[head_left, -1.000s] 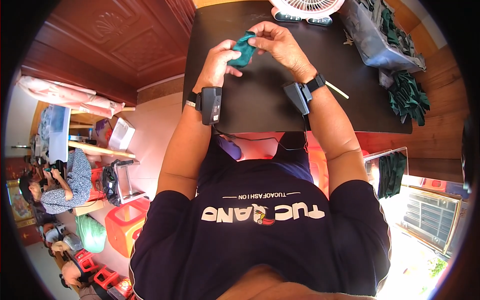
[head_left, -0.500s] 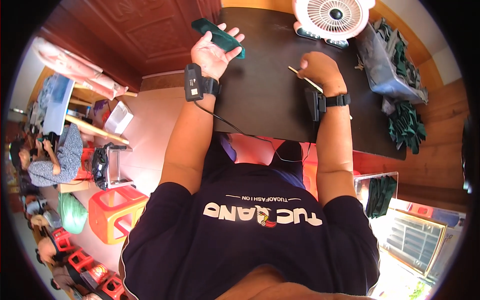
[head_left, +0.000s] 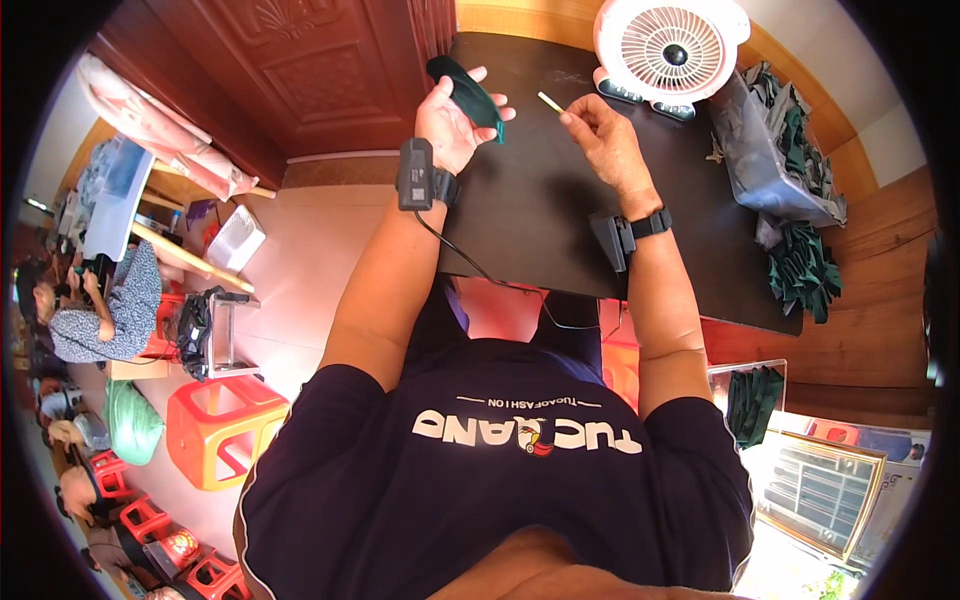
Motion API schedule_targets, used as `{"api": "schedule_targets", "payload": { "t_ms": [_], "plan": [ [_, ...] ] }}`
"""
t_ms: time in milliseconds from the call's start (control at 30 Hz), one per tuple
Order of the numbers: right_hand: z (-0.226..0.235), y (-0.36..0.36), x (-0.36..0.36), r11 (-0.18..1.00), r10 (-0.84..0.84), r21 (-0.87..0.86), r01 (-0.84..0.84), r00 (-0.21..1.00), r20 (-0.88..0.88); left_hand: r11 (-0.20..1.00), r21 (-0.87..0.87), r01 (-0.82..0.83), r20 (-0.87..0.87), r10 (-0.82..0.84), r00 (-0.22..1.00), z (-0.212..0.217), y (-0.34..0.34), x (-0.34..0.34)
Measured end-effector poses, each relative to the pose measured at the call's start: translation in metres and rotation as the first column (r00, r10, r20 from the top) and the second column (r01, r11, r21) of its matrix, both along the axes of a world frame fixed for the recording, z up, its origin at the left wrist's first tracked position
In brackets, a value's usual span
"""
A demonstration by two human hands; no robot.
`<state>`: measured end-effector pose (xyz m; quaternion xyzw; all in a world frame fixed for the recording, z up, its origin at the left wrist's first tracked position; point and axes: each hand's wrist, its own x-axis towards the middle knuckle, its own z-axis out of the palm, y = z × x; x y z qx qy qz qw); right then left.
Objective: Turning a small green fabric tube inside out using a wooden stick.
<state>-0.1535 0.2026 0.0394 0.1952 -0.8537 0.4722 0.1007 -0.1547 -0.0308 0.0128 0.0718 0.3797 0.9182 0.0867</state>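
Note:
Over the far left part of the dark table, my left hand (head_left: 455, 122) is turned palm up and holds a long dark green velvety cloth piece (head_left: 468, 92). The cloth lies across the palm and fingers, under the thumb, and one end hangs past the fingertips. To the right, my right hand (head_left: 610, 143) pinches a thin pale stick (head_left: 550, 102) between thumb and fingers. Its pale tip points toward the left hand, apart from the cloth. The rest of the stick is hidden by the hand. Both wrists carry black strapped-on devices.
A white fan (head_left: 672, 52) stands at the table's (head_left: 530, 225) far edge. Right of it, a clear plastic bin (head_left: 752, 165) is full of grey and green cloth pieces. Bunched green strips (head_left: 803, 270) lie at the right edge. An orange stool (head_left: 222, 432) is on the floor at left.
My right hand has moved up and left and turned, so the stick's tip now points to the left hand. The left hand and cloth have shifted slightly right and down.

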Motion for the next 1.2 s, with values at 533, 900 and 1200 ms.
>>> {"api": "schedule_targets", "payload": {
  "t_ms": [533, 900, 1200],
  "plan": [
    [0.003, -0.017, 0.011, 0.992, 0.105, 0.061, -0.112, 0.989, 0.106, 0.898, -0.081, 0.433, 0.014, -0.433, 0.901, 0.014, 0.035, 0.022],
    [0.011, -0.014, 0.012, 0.915, 0.395, -0.248, -0.319, 0.834, 0.385, 0.921, 0.076, 0.383, 0.054, -0.387, 0.92, -0.006, 0.018, 0.009],
    [-0.003, 0.004, -0.005, 0.97, 0.07, -0.243, -0.021, 0.979, 0.194, 0.997, 0.037, -0.066, 0.083, 0.063, 0.995, 0.005, 0.011, 0.008]
  ]
}}
